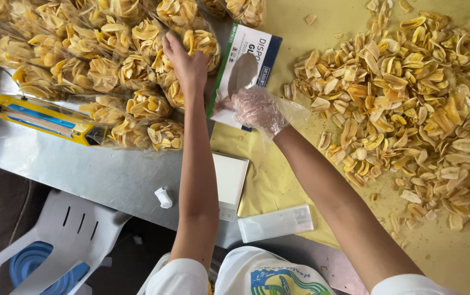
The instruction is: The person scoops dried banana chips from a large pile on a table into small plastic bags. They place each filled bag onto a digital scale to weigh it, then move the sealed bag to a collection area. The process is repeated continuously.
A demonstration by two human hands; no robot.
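My left hand is bare and rests on a heap of clear bags filled with yellow chips, fingers curled against one bag. My right hand wears a thin clear plastic glove and reaches into the opening of a white and green box of disposable gloves that lies on the table between the bags and the loose chips. Whether its fingers pinch a glove inside the box is hidden.
A large pile of loose yellow chips covers a yellow cloth on the right. A yellow and blue bag sealer lies at the left on the metal table. A small white scale, a white flat case and a white plastic chair are near me.
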